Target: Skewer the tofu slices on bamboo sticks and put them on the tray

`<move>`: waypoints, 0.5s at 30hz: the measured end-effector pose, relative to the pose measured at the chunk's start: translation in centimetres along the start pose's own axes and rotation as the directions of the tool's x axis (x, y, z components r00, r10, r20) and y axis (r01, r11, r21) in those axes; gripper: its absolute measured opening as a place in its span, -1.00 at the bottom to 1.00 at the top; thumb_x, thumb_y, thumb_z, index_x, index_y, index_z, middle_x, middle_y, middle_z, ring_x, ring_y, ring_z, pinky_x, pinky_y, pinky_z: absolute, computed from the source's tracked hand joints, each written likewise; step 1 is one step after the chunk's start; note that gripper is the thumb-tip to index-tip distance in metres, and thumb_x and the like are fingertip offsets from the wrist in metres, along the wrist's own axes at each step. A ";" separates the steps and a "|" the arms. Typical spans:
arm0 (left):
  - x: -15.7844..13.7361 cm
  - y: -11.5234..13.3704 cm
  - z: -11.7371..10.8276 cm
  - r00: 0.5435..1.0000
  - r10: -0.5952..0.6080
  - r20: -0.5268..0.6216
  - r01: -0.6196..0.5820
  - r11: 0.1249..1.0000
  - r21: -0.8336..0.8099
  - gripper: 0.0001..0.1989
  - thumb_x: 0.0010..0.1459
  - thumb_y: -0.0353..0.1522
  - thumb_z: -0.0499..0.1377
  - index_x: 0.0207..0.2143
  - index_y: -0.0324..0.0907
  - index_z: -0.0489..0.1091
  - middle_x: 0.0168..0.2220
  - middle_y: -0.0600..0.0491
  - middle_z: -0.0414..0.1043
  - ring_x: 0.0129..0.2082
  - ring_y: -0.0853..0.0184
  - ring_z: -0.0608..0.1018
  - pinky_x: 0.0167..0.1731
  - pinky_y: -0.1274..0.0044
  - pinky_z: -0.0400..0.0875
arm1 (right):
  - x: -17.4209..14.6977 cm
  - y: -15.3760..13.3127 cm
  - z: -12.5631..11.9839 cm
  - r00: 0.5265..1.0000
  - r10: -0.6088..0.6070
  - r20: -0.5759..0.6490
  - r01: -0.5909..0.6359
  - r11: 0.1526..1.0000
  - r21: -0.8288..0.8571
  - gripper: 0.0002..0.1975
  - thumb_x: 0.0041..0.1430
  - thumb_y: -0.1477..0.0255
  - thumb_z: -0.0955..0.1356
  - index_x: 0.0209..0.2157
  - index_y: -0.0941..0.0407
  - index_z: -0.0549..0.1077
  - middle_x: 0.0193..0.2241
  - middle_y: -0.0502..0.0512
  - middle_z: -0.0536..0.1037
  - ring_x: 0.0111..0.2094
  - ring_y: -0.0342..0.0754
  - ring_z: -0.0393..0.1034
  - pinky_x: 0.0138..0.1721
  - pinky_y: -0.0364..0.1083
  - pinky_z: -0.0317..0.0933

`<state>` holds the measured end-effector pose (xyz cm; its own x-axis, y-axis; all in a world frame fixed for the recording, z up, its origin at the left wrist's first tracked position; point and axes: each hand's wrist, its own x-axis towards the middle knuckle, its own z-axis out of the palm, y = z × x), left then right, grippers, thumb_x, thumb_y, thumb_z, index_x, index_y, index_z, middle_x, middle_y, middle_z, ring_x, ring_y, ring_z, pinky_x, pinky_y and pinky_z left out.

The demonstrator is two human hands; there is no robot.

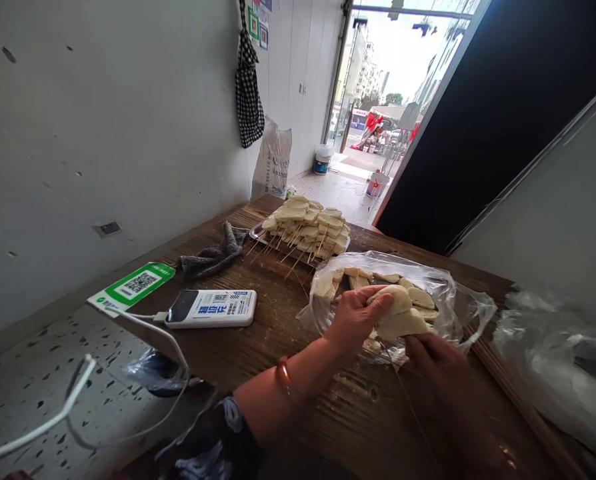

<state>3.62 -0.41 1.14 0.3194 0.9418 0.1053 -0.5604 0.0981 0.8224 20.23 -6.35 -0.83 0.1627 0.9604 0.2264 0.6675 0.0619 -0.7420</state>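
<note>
My left hand [358, 317] is closed around pale, bread-like slices [401, 313], its thumb pressed on top. At the lower right edge of these slices, the fingers of my right hand [441, 363] are pinched together against the pale food. A thin wooden skewer [411, 393] slants down from beneath the slices, between my hands. Directly behind and below them, an open clear plastic bag [443, 273] holds more loose slices [421, 298]. Farther back, skewered slices [308, 223] are stacked on a metal tray [258, 233], sticks pointing towards me.
On the wooden table [273, 333] lie a white power bank with a cable [223, 308], a green QR-code card [141, 283] and a dark grey cloth [215, 253]. Bare skewers [518, 393] lie at right beside a crumpled plastic bag [553, 353]. A wall stands left.
</note>
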 end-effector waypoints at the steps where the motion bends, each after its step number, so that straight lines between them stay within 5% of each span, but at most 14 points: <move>1: 0.0 0.0 0.0 1.000 0.000 0.003 0.000 1.000 0.004 -0.52 -0.02 -0.13 0.33 -0.13 -0.27 0.56 -0.41 0.00 0.52 -0.44 0.44 0.42 -0.39 0.60 0.30 | 0.0 0.0 0.0 1.000 -0.003 -0.002 0.003 1.000 0.000 -0.62 0.10 0.10 0.32 -0.54 0.11 0.52 -0.62 0.01 0.48 -0.56 -0.06 0.32 -0.49 -0.12 0.16; 15: 0.2 -0.5 -0.1 0.998 -0.064 0.006 0.064 0.998 0.004 -0.56 -0.05 -0.13 0.35 -0.22 -0.29 0.57 -0.40 -0.02 0.52 -0.43 0.41 0.45 -0.40 0.59 0.30 | 0.0 -0.7 0.1 0.997 0.070 0.030 -0.071 0.997 0.037 -0.59 0.08 0.09 0.33 -0.64 0.10 0.46 -0.69 0.00 0.43 -0.60 -0.08 0.29 -0.52 -0.12 0.12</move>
<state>3.90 -0.26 0.69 0.3590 0.9317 0.0557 -0.5358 0.1569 0.8296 19.70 -6.41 -0.39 0.1871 0.9701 0.1547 0.6265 0.0035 -0.7794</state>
